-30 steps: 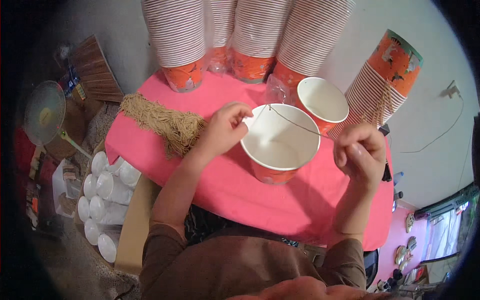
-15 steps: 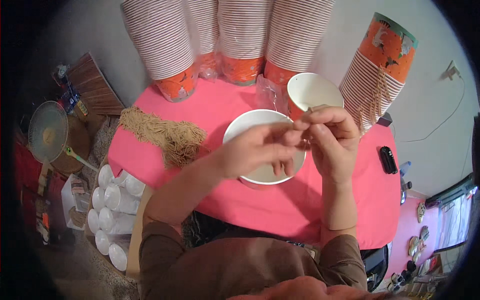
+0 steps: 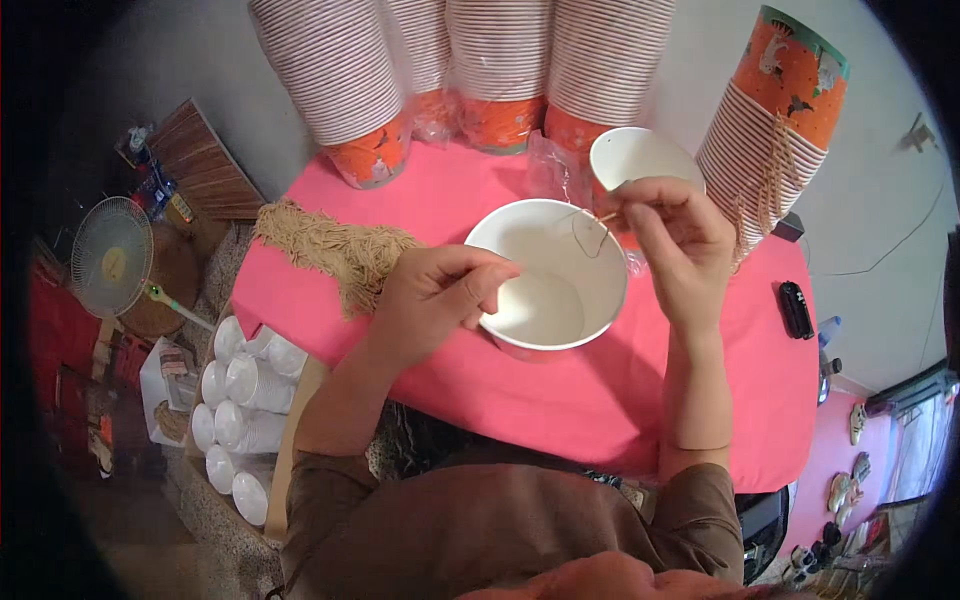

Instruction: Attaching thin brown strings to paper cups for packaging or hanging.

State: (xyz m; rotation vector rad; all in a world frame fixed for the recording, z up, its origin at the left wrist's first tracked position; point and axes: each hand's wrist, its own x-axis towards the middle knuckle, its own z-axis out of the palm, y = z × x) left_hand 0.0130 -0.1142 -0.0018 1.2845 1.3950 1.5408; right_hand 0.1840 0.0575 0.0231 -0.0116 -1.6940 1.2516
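A thin tan cord (image 3: 603,218) is pinched between the thumb and fingers of my right hand (image 3: 688,250), its bent end dangling over a white-lined paper bucket (image 3: 603,290). At that bucket's left rim, my left hand (image 3: 432,300) is closed, thumb against forefinger; whatever it may hold does not show. The bucket stands upright, mouth toward me. To the left lies a heap of tan cords (image 3: 335,250). Behind my right hand is a second open bucket (image 3: 640,155), orange outside and white within.
Tall stacks of nested buckets (image 3: 325,70) line the back of the pink-covered table (image 3: 480,400). At right, another stack (image 3: 755,130) has cords hanging down it. A black object (image 3: 795,310) lies near the right edge. Left of the table, a carton (image 3: 292,430) holds clear plastic cups.
My hands have come apart: the left moved left and down to the bucket's rim, the right slightly right. The cord between them now shows, hanging from my right hand.
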